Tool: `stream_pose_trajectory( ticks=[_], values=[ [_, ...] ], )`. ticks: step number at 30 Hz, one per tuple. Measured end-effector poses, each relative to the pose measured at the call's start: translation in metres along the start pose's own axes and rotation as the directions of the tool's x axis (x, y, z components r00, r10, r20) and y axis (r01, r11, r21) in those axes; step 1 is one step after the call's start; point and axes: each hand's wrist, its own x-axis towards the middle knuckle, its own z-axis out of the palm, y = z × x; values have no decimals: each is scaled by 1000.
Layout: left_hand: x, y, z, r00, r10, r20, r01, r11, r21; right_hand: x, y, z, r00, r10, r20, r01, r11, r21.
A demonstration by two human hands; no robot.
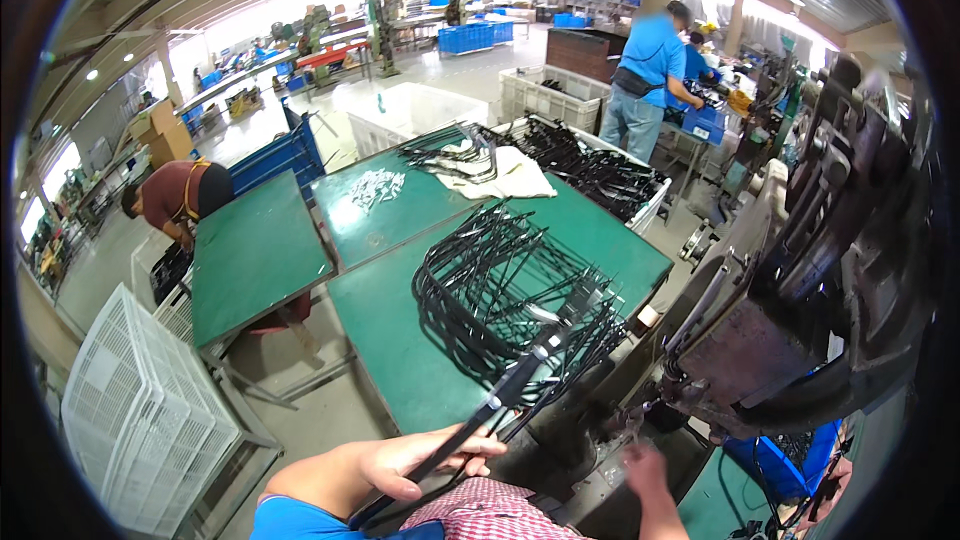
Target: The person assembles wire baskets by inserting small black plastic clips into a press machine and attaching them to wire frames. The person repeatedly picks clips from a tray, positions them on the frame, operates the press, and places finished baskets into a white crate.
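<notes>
My left hand (425, 458) is closed around a long, thin black strip (515, 380) with a few pale bands along it. The strip slants from my lap up to the right, and its far end overlaps a pile of bent black rods (470, 290) on the green table. My right hand (645, 465) is beside the lower working area of a dark, worn machine (740, 350). Motion smears its fingers, so I cannot make out whether it holds anything.
Small pale pieces (376, 188) and a cream cloth (510, 172) lie on the green table (390, 350). Behind it stands a white crate (655, 205) full of black parts. A blue bin (770, 465) sits below the machine. Two co-workers, one bending (170, 200) and one standing (645, 65), are farther off.
</notes>
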Motion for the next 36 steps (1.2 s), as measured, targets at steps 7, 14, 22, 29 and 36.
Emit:
stream_pose_trajectory(
  ticks=[7,14,22,29,36],
  values=[
    [-1,-45,67,965,-257,-52,259,965,35,91,72,-34,700,-535,-473,375,839,-394],
    [-19,-93,104,922,-359,-147,347,932,-101,95,38,-51,908,-249,-337,90,901,-424],
    [-7,-120,75,928,-359,-98,359,933,-21,121,57,-46,803,-344,-487,256,937,-238],
    [32,-85,52,836,-527,-154,507,849,-152,143,92,-27,521,-590,-617,294,803,-519],
    [52,-106,24,871,-486,-79,475,872,-122,154,124,-18,543,-647,-535,196,717,-669]
  ],
)
